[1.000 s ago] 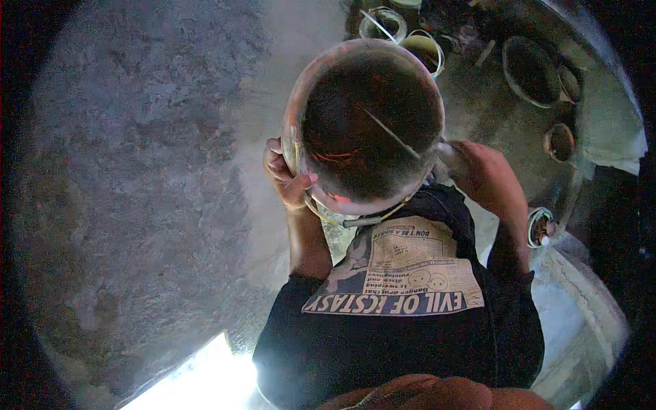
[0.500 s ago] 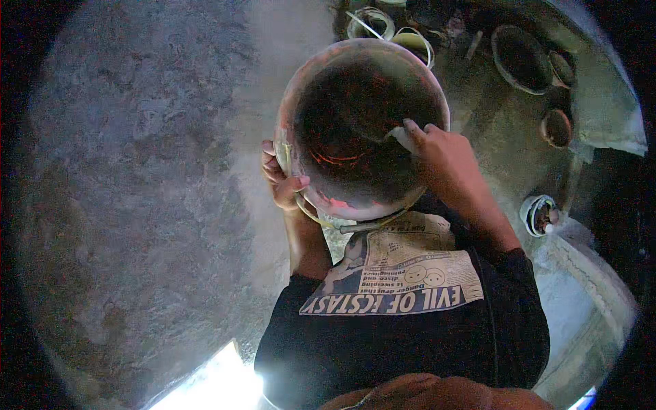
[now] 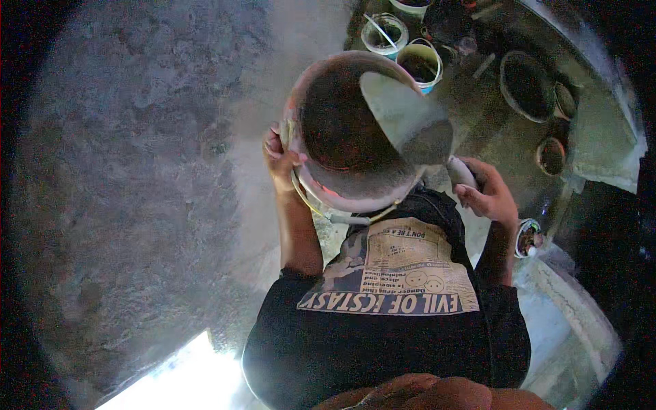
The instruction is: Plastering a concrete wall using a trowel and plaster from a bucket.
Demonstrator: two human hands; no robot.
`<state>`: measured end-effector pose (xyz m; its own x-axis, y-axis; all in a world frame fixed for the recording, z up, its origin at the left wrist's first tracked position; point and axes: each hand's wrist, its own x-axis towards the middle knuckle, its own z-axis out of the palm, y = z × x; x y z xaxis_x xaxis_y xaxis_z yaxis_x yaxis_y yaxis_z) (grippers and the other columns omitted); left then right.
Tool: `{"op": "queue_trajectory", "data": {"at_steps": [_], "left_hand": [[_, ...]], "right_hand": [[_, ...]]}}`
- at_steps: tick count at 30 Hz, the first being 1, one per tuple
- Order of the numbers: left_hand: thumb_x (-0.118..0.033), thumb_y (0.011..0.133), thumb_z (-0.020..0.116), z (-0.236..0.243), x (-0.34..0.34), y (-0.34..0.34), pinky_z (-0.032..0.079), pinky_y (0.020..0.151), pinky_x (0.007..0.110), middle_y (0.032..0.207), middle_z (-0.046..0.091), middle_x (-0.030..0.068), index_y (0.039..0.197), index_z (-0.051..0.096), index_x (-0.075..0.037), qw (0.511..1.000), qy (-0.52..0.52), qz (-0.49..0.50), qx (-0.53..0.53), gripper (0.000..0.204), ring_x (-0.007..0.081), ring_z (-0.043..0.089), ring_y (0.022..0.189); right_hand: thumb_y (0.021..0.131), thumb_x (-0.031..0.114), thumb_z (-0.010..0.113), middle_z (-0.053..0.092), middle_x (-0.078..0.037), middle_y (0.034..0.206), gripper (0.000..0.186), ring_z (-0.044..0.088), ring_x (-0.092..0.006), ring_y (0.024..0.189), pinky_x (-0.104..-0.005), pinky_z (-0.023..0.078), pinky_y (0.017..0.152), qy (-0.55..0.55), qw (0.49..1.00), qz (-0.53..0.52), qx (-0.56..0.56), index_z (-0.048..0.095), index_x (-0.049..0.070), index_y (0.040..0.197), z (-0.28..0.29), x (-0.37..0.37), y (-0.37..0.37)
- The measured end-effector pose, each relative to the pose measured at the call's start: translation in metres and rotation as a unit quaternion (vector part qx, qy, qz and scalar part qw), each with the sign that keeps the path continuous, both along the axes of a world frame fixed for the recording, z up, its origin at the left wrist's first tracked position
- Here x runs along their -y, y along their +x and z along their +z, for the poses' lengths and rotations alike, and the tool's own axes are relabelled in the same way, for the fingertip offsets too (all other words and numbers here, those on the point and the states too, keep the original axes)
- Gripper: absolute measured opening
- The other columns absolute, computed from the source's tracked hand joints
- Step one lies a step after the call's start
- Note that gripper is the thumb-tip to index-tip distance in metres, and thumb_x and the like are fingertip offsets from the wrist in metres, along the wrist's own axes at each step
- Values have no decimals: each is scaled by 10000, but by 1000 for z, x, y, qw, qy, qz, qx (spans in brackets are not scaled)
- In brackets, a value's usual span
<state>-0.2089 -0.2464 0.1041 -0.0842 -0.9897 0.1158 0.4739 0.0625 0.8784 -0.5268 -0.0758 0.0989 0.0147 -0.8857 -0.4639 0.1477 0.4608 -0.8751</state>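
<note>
A round bucket [image 3: 342, 198] is tilted toward me in front of my chest, its inside dark with reddish smears. My left hand [image 3: 281, 162] is closed on its left rim, thumb over the edge and fingers outside. The bucket's wire handle hangs on the near side, with a grey grip [image 3: 350, 220]. At the right, my right hand [image 3: 488, 191] is wrapped around the handle of a trowel [image 3: 403, 116]. The trowel's broad pale blade points up and left, covering part of the bucket's mouth and right rim. Whether it touches the bucket I cannot tell.
Beyond the bucket stand a pail with a stick [image 3: 384, 34] and a pale yellow pail [image 3: 420, 63]. Farther right are a large dark basin [image 3: 503, 85] and a smaller round bowl [image 3: 551, 156]. A small white container [image 3: 528, 239] sits near my right forearm. Rough grey wall or floor [image 3: 150, 171] fills the left.
My right hand has come out from over the bucket, moving right and down, and the trowel blade now shows above the rim. The left hand keeps its grip as the bucket shifts slightly.
</note>
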Motion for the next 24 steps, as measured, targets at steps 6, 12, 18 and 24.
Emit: {"op": "queue_trajectory", "data": {"at_steps": [6,12,18,24], "left_hand": [[-9,558,559,-87,34,65,436,634,243,834,555,27,929,545,-26,973,127,11,194,371,133,522,710],[-37,559,593,-153,43,98,415,592,265,732,462,-15,845,513,-24,898,27,-28,438,298,119,459,665],[-63,561,588,-101,49,134,420,664,245,748,457,-39,891,549,-41,902,39,-183,389,333,98,467,714],[-67,575,669,-97,78,150,455,749,273,873,555,1,989,601,-32,835,103,-290,456,421,115,525,834]], "right_hand": [[747,222,730,606,-61,953,474,564,-134,823,-292,466,741,-19,990,114,-86,542,10,1127,-76,12,23],[742,168,700,620,-131,939,450,587,-203,845,-330,474,736,-67,949,135,-277,525,2,1122,-142,24,26],[723,125,693,610,-202,992,499,615,-274,875,-345,482,752,-85,933,137,-321,474,-15,1149,-162,21,13],[810,110,639,586,-117,1037,397,602,-240,878,-330,502,727,-87,993,43,-70,467,19,1156,-170,59,56]]}}
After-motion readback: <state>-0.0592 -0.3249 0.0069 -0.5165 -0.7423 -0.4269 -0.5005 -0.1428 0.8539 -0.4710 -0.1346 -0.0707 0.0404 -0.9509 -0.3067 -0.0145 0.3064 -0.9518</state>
